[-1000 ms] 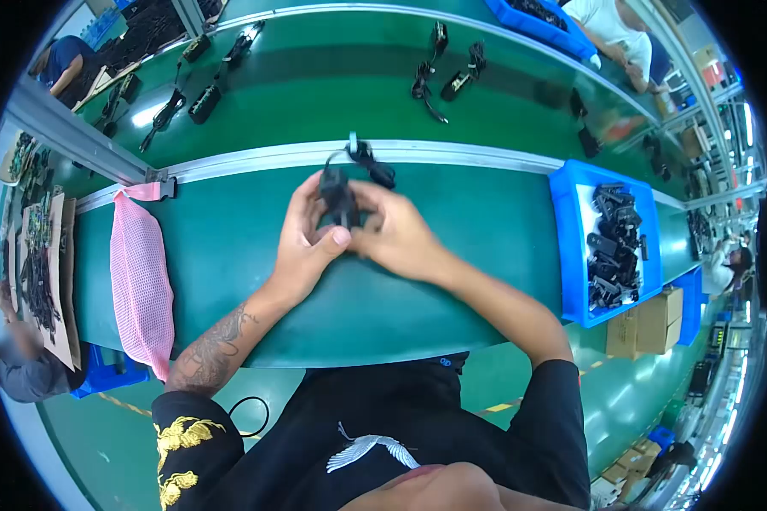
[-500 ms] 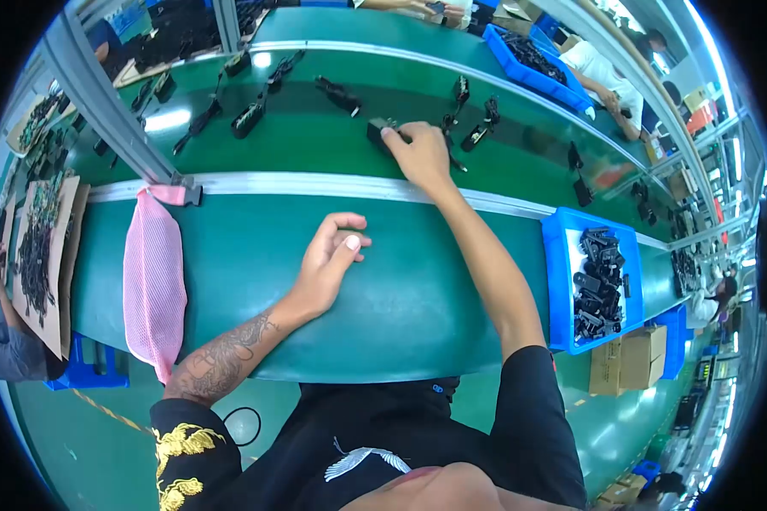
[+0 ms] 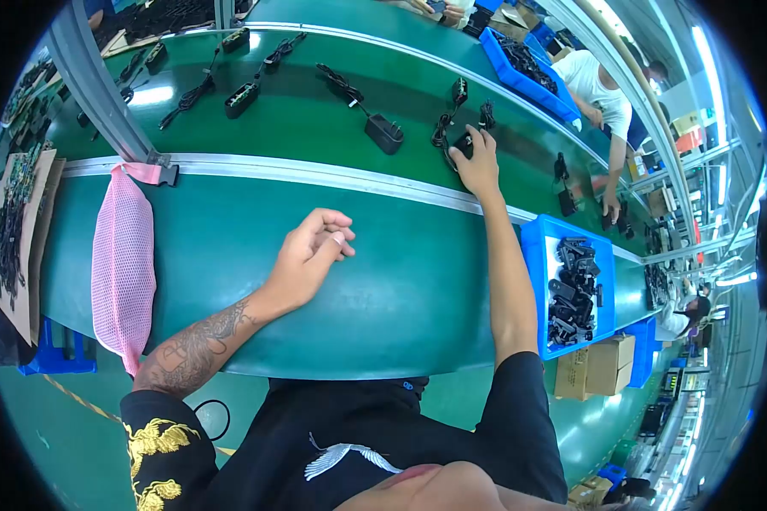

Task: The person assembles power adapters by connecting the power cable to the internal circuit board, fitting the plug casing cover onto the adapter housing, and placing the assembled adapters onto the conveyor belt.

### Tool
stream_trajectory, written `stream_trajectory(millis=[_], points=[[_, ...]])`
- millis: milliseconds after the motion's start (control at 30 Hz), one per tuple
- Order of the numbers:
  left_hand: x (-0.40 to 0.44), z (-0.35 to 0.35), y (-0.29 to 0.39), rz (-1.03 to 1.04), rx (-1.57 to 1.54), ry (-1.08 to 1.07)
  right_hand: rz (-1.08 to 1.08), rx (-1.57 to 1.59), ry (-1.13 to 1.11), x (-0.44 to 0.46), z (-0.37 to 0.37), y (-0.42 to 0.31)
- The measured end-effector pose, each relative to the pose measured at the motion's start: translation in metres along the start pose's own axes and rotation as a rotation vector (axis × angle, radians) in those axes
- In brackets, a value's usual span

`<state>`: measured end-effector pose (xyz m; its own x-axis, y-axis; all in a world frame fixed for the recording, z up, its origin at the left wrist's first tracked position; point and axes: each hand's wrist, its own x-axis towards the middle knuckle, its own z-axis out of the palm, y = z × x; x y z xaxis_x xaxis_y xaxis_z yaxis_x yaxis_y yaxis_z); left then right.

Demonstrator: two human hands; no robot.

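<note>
Over the green work surface [image 3: 383, 307], my left hand [image 3: 312, 254] is held with its fingers loosely curled and nothing in them. My right hand [image 3: 479, 163] reaches past the metal rail [image 3: 349, 175] onto the green belt [image 3: 290, 128]. Its fingers are closed on a black adapter [image 3: 462, 146], partly hidden by the hand. Another black adapter [image 3: 384, 134] with a bundled cable [image 3: 339, 83] lies on the belt to the left of that hand.
A pink mesh bag [image 3: 123, 264] lies at the left. At the right stands a blue bin [image 3: 533, 289] of black parts. More adapters [image 3: 242, 99] lie along the belt. Across it, a person in white [image 3: 588, 85] reaches onto the belt.
My hands have parted from the black adapter they held together. That adapter now lies on the belt, and my right hand has moved right to another one. My left hand stays over the work surface.
</note>
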<state>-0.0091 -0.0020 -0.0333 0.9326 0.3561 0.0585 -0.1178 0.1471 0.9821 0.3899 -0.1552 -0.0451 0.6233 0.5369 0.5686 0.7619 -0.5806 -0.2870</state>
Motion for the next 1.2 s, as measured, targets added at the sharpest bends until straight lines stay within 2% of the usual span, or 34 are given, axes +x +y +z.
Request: stream_trajectory(millis=[67, 167, 200, 300, 333, 433, 533, 600, 633, 700, 767, 967, 1100, 1200], points=[[-0.001, 0.001, -0.003, 0.014, -0.023, 0.008, -0.020, 0.088, 0.004, -0.009, -0.003, 0.013], [0.000, 0.002, -0.001, -0.039, -0.095, 0.033, 0.189, 0.151, -0.060, -0.012, -0.021, 0.011], [0.001, 0.003, 0.000, -0.074, -0.125, 0.039, 0.169, 0.124, -0.004, -0.015, -0.025, 0.008], [0.006, -0.002, -0.005, -0.068, -0.189, 0.059, 0.194, 0.342, 0.076, -0.025, -0.042, -0.004], [0.007, -0.004, -0.005, -0.058, -0.201, 0.060, 0.144, 0.511, 0.151, -0.032, -0.051, -0.014], [0.009, -0.005, -0.001, -0.036, -0.205, 0.079, 0.267, 0.769, 0.027, -0.053, -0.101, -0.069], [0.009, -0.006, -0.001, -0.085, -0.242, 0.102, 0.154, 0.702, -0.043, -0.081, -0.133, -0.108], [0.010, -0.004, 0.003, -0.114, -0.236, 0.121, -0.090, 0.530, -0.140, -0.097, -0.144, -0.127], [0.009, -0.004, 0.004, -0.127, -0.224, 0.133, -0.166, 0.540, -0.269, -0.100, -0.144, -0.140], [0.008, -0.004, 0.006, -0.142, -0.206, 0.157, -0.133, 0.519, -0.545, -0.112, -0.143, -0.165], [0.008, -0.002, 0.010, -0.141, -0.196, 0.181, -0.287, 0.491, -0.562, -0.129, -0.127, -0.175], [0.007, -0.002, 0.013, -0.189, -0.164, 0.189, -0.534, 0.422, -0.545, -0.163, -0.112, -0.193], [0.009, -0.003, 0.013, -0.149, -0.204, 0.192, -0.569, 0.417, -0.523, -0.171, -0.110, -0.197], [0.009, -0.003, 0.012, -0.153, -0.212, 0.188, -0.557, 0.435, -0.655, -0.164, -0.117, -0.193]])
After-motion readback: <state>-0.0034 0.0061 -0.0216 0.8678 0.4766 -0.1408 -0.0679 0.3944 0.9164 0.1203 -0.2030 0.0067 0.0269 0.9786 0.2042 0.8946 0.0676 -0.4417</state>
